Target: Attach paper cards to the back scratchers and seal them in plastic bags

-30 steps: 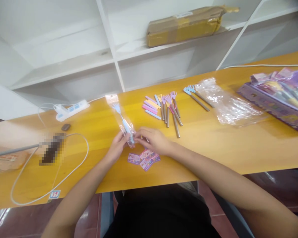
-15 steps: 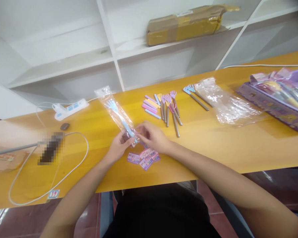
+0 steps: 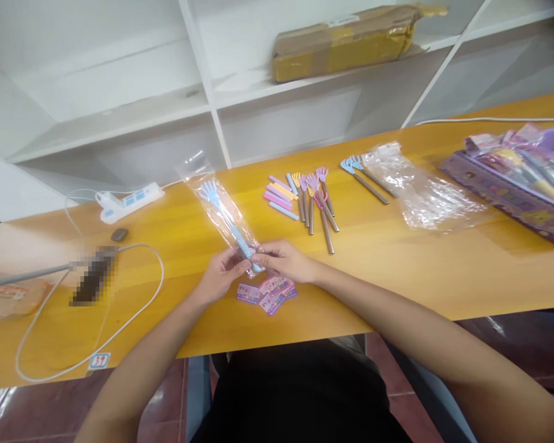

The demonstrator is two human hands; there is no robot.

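A light-blue, claw-headed scratcher inside a clear plastic sleeve is held just beyond the pink-and-purple printed cards, its long axis slanting away leftward from the fingers, claw farthest. The left hand and right hand, equally near, pinch the handle end together. Loose metal-shafted scratchers lie farther beyond the cards.

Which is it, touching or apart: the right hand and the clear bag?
Touching: the head view shows the right hand pinching the lower end of the clear bag, thumb overlapping the blue handle inside.
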